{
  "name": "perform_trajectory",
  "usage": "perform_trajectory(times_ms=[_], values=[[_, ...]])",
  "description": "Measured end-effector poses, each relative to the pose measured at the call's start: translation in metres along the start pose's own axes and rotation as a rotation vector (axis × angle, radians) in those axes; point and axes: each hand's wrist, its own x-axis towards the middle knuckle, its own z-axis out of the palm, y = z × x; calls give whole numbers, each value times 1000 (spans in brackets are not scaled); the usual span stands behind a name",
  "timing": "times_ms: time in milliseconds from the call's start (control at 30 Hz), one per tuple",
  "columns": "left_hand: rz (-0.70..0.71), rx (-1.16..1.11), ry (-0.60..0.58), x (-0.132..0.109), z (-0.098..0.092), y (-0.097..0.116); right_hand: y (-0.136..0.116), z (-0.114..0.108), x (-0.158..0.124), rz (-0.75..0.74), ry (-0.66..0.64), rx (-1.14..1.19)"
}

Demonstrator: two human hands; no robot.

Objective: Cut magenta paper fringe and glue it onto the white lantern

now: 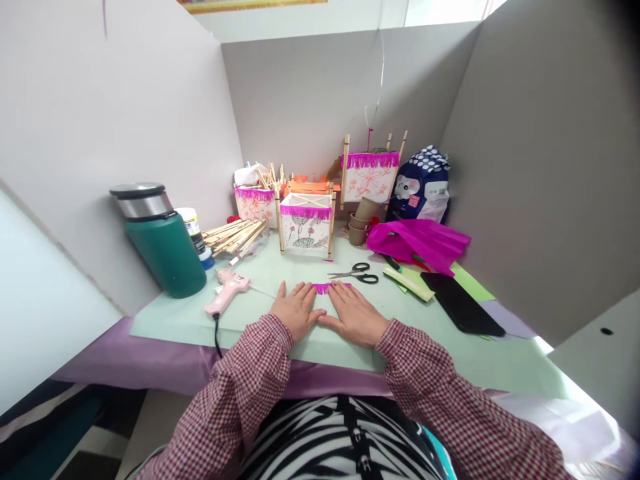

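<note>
Both hands lie flat on the pale green table covering, thumbs meeting in the middle. Under the fingertips of my left hand [296, 308] and my right hand [354, 315] runs a narrow strip of fringed magenta paper [323, 289], partly hidden by the fingers. Just beyond it lies a pair of black-handled scissors [357, 273], partly open. To the left rests a pink glue gun [228, 293] with a black cord. Behind the strip stands a lantern [306, 223] of white paper on wooden sticks, with magenta fringe along its top and drawn figures on its side.
A green bottle [167, 250] stands at the left beside a bundle of wooden sticks [237, 237]. Another lantern [370, 180] hangs at the back. Magenta paper [420, 241], a black phone-like slab [463, 303] and small brown pots [358, 230] are on the right. Grey panels enclose three sides.
</note>
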Motion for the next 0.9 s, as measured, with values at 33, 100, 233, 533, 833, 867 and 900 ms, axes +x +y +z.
perform_trajectory(times_ms=[33, 100, 233, 533, 833, 867, 900], values=[[-1, -4, 4, -1, -1, 0, 0, 1, 0, 10, 1, 0], [-13, -4, 35, -2, -2, -1, 1, 1, -1, 32, 33, -6], [-33, -10, 14, -3, -3, -4, 3, 1, -1, 73, 8, -8], [-24, -25, 55, -2, 1, -10, -2, 1, 1, 30, 75, -24], [-78, -37, 116, 3, -18, -11, -5, -3, 3, 27, 207, -35], [-83, -37, 114, 4, -20, -11, -5, -2, 4, 15, 193, -36], [-88, -37, 106, 6, -22, -11, -5, -1, 4, -5, 159, -33]])
